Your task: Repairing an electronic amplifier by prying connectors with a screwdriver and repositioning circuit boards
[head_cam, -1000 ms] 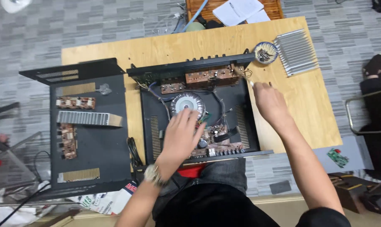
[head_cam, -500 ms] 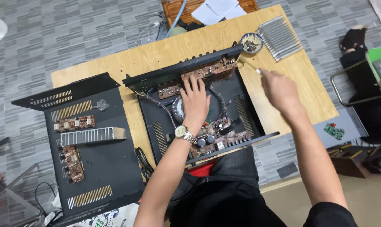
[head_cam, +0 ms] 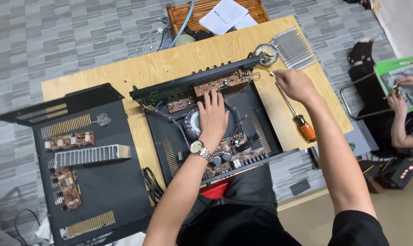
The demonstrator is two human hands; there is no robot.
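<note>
Black metal chassis (head_cam: pixel 265 130) of an opened amplifier lying on the plywood table (head_cam: pixel 124 75), its top cover (head_cam: pixel 92 182) already off and set to the left with two small brown boards and a finned heat sink (head_cam: pixel 92 155) resting on it. Inside — a round transformer (head_cam: pixel 192 124), brown circuit boards and wiring still in place. Left hand (head_cam: pixel 213 116) pressed flat, fingers spread, over the boards near the transformer, gripping nothing. Right hand (head_cam: pixel 295 84) curled near a small dish of screws (head_cam: pixel 265 53) — cannot tell whether pinching anything. Orange-handled screwdriver (head_cam: pixel 297 116) lying loose just beside the chassis.
</note>
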